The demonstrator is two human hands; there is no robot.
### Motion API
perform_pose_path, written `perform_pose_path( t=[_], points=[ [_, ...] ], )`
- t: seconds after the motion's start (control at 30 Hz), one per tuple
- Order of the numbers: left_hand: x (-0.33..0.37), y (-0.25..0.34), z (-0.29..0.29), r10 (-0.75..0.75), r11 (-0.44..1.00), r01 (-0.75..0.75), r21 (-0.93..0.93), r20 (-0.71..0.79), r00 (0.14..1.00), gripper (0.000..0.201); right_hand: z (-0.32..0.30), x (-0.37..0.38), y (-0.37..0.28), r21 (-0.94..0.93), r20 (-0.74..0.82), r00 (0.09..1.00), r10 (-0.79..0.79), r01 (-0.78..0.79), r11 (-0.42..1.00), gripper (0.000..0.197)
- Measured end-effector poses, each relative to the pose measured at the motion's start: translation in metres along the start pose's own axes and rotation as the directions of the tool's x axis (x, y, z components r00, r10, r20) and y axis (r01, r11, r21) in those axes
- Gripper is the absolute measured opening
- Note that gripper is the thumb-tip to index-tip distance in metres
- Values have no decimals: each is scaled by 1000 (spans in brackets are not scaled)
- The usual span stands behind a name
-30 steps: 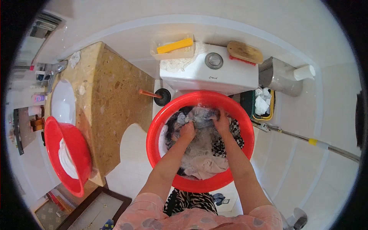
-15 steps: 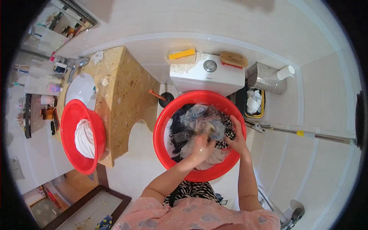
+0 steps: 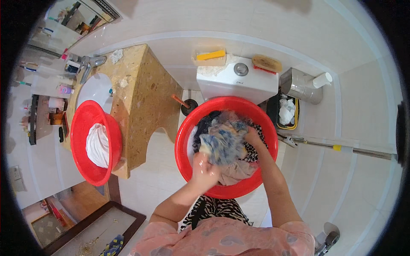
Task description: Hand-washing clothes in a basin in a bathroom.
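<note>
A large red basin [image 3: 183, 160] holds wet laundry in front of me. Over it a blue, white and yellowish patterned cloth [image 3: 224, 143] is spread between my hands, blurred by motion. My left hand [image 3: 205, 171], wet and shiny, is closed on the cloth's near left edge. On the far right side my right hand [image 3: 253, 137] grips the same cloth, its fingertips partly hidden. Under and around it lie a beige cloth [image 3: 237, 173], a black-and-white checked cloth [image 3: 253, 154] and dark garments [image 3: 205, 123].
A second red basin [image 3: 85, 160] with a white cloth [image 3: 97, 145] rests on the stone counter [image 3: 145, 89] at left. Beyond my basin stands a white toilet tank [image 3: 237, 83] with a scrubbing brush [image 3: 267, 64] on top. A plunger [image 3: 189, 107] and a waste bin [image 3: 290, 126] flank it.
The patterned cloth has come up and spread out. My left hand has moved left; my right hand has shifted from the basin's right rim inward onto the cloth.
</note>
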State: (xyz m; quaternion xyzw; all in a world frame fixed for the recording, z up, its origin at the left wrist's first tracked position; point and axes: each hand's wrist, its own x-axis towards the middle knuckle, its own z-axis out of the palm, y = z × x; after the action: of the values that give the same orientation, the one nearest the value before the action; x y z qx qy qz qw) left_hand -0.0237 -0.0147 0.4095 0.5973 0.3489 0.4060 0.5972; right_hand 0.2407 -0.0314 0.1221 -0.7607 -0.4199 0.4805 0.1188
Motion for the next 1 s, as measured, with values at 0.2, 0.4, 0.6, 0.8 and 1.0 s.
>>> perform_pose_path(
  t=[0.2, 0.4, 0.6, 0.8, 1.0],
  points=[
    [-26, -212, -51, -540, 792, 543, 279, -95, 836, 45, -60, -110, -107, 41, -249, 893, -374, 395, 918, 61],
    [-16, -243, -28, -961, 202, 706, -678, -1, 275, 75, -76, -179, -152, 44, -425, 771, -474, 541, 840, 43],
    [34, -172, 4, -719, -82, 635, -768, 487, 495, 67, -34, -224, -167, 71, -257, 657, -708, 744, 665, 37],
    [2, -231, -3, -680, 17, 671, -741, 483, 551, 43, -16, -247, -178, 259, 76, 672, -737, 700, 665, 32],
    [-20, -237, 6, -635, -7, 606, -796, 471, 612, 49, -54, -185, -109, 600, -419, 858, -295, 506, 619, 36]
  ],
)
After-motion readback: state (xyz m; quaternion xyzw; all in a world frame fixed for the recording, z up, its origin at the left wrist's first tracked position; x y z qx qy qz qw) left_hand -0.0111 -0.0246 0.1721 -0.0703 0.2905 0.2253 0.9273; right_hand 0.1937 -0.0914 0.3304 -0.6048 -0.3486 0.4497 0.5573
